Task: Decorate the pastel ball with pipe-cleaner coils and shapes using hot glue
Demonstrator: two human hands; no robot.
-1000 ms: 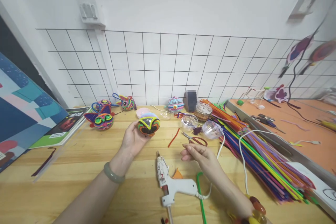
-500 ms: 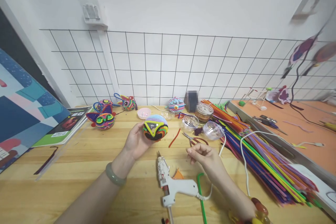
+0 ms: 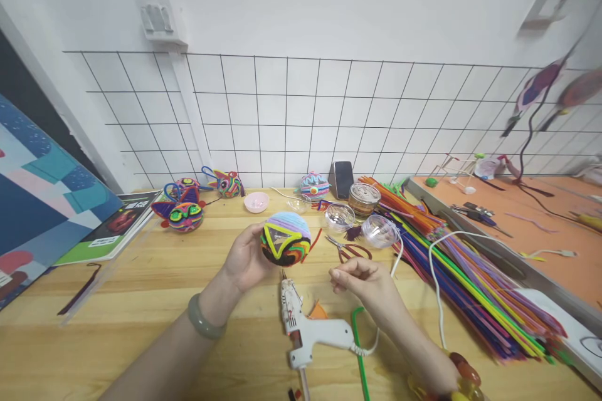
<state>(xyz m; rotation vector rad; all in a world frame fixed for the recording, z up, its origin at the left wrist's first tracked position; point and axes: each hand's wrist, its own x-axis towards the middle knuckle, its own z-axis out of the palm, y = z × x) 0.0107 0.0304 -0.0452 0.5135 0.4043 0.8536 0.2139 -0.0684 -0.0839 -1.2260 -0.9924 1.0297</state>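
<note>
My left hand (image 3: 245,260) is closed round the left side of a ball (image 3: 286,239) covered in coloured pipe cleaners. On the ball a yellow triangle outline surrounds an uncovered greyish patch, with lilac and blue rows above it. My right hand (image 3: 361,283) hovers over the table, thumb and fingertips pinched together; whatever they hold, if anything, is too small to make out. Between and below my hands lies a white glue gun (image 3: 322,333), its nozzle pointing away from me. A green pipe cleaner (image 3: 360,351) and a small orange piece (image 3: 318,311) lie beside it.
Red-handled scissors (image 3: 350,253) and clear plastic half-shells (image 3: 380,232) lie beyond my right hand. A large bundle of pipe cleaners (image 3: 470,288) and a white cable (image 3: 437,288) fill the right side. Finished decorated balls (image 3: 185,216), a pink dish (image 3: 256,202) and a phone (image 3: 343,180) stand behind.
My left hand has brought the ball a little to the right and nearer, tilting it so more of its top shows. My right hand stays pinched in nearly the same place.
</note>
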